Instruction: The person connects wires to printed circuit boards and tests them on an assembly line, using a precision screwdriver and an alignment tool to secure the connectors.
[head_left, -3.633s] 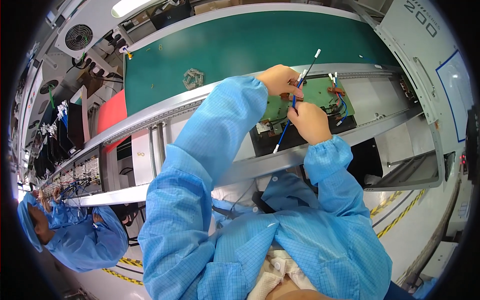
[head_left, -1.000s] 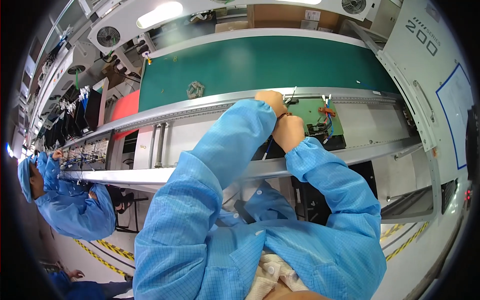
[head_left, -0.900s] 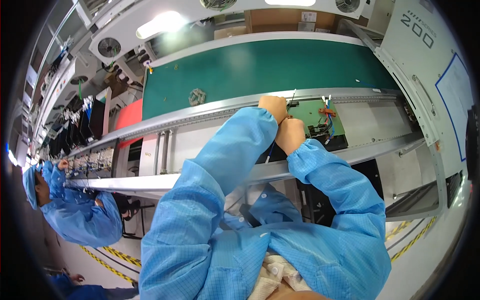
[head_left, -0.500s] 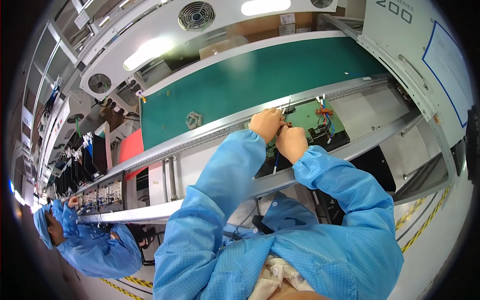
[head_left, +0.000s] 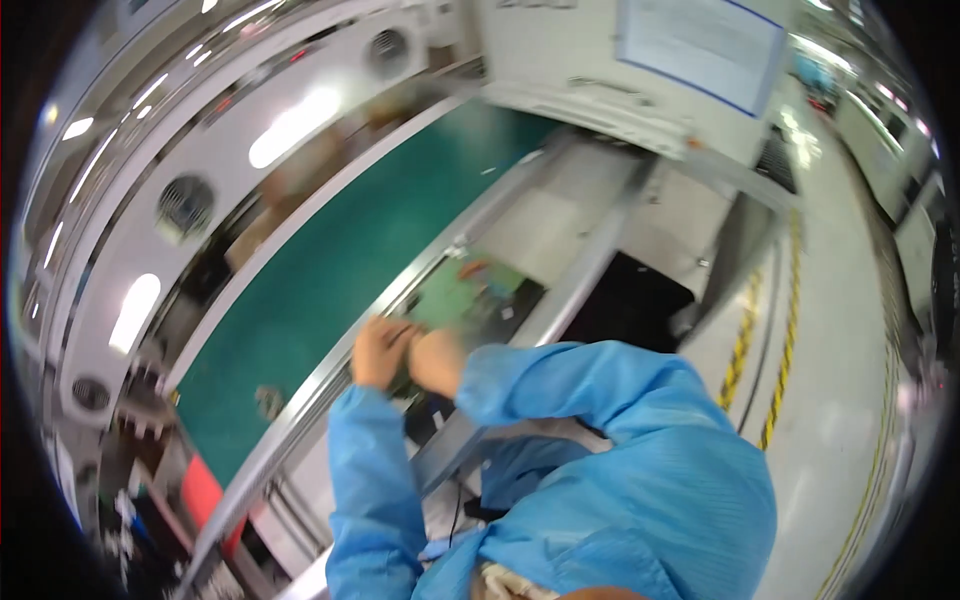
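Motion blurs the picture. A green circuit board [head_left: 438, 305] in a dark holder rests on the rail line, with wires [head_left: 488, 300] and an orange-brown part [head_left: 474, 268] on it. At its near left end, my left hand [head_left: 376, 352] and my right hand [head_left: 436, 362] are close together, almost touching. Both have their fingers closed in a pinch. A thin dark piece shows between them, too smeared to name. My fingers hide that end of the board.
Behind the metal rail [head_left: 330, 383] runs a green belt [head_left: 330, 265] with a small clear bundle [head_left: 269, 402] on it. A red sheet [head_left: 205, 492] lies at the lower left. A black panel [head_left: 630, 308] sits right of the rails; a white cabinet [head_left: 560, 50] stands at the far end.
My view has swung to the right, so the line now runs diagonally and the aisle floor shows. The co-worker at the left is out of view. Both hands stay together at the board.
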